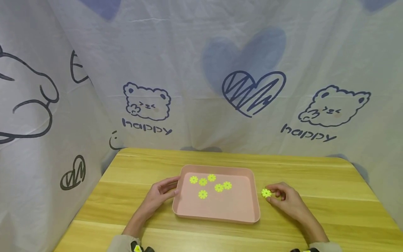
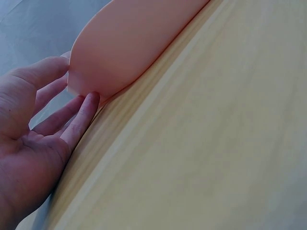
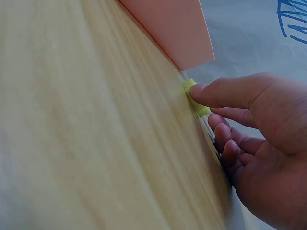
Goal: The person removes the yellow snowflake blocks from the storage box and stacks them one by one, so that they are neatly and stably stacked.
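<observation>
Nearest the camera are the sleeves (image 1: 326, 247), behind both grips. The right grip (image 1: 289, 202) pinches a disc (image 1: 266, 193) between thumb and finger, out at its fingertips, low by the table (image 1: 220, 238); whether the disc touches the table I cannot tell. Just left of that grip, apart from the disc, stands the tray (image 1: 230, 210). The left grip (image 1: 158, 192) is loose, its fingers against the tray's wall on that side. Six more discs (image 1: 203, 194) lie in the tray, between the grips, mostly towards its far side. The pinch seems to have only the disc's edge, so a slack thumb or a knock against the rim could drop it outside. A hard push from the left grip could slide the tray into the right.
</observation>
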The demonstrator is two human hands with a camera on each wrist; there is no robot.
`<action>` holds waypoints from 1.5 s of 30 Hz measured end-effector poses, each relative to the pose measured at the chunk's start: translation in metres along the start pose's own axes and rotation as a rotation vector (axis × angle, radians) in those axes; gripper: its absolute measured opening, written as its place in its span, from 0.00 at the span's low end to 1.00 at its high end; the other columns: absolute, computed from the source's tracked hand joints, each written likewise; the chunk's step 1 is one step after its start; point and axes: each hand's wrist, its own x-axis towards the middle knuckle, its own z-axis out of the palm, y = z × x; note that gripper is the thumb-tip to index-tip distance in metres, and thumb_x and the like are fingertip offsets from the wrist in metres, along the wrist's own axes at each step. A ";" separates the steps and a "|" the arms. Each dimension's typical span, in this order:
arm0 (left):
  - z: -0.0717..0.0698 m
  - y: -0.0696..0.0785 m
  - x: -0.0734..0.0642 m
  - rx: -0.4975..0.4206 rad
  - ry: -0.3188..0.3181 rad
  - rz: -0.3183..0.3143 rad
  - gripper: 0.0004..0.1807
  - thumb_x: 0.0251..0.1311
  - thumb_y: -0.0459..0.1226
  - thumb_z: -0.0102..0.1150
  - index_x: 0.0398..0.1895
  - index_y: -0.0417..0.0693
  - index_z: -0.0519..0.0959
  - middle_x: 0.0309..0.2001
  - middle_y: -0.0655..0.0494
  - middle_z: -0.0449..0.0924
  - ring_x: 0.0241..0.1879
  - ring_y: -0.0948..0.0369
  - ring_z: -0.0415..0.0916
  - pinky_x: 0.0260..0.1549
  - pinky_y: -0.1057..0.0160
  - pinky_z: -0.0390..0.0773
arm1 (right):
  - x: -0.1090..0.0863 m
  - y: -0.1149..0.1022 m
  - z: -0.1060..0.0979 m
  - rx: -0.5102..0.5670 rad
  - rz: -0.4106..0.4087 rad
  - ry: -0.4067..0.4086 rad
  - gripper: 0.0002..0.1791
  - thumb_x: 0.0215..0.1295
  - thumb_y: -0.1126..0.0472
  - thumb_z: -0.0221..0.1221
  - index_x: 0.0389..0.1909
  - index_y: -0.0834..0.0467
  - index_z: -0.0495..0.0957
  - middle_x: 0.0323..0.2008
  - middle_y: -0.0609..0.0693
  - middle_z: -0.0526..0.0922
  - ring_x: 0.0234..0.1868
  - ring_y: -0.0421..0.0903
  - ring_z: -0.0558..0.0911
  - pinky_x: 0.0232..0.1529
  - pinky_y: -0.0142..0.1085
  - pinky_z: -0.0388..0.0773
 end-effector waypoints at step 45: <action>0.000 -0.001 0.000 0.010 0.018 0.003 0.30 0.69 0.32 0.64 0.72 0.36 0.69 0.70 0.37 0.70 0.70 0.41 0.67 0.62 0.63 0.77 | -0.002 -0.070 0.003 0.084 -0.101 0.115 0.13 0.69 0.71 0.62 0.53 0.63 0.82 0.42 0.58 0.83 0.40 0.39 0.81 0.40 0.29 0.82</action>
